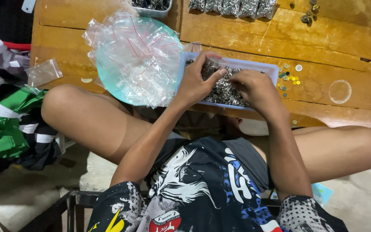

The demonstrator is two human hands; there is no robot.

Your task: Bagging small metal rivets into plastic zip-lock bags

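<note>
A pale blue rectangular tray [268,68] full of small silver metal pieces [224,92] rests on the low wooden table's near edge. My left hand [195,81] holds a small clear zip bag [211,68] over the tray, thumb and fingers pinching its mouth. My right hand [255,88] lies curled in the metal pieces beside the bag, and I cannot see what its fingers hold. A heap of empty clear zip bags [136,56] sits on a round teal plate [108,83] just left of the tray.
Filled bags of metal pieces [232,7] line the table's far edge beside another tray [150,6]. Small coloured discs [289,78] lie right of the blue tray. A loose bag [43,72] and green-and-white cloth [9,129] are at left. My bare knees flank the table.
</note>
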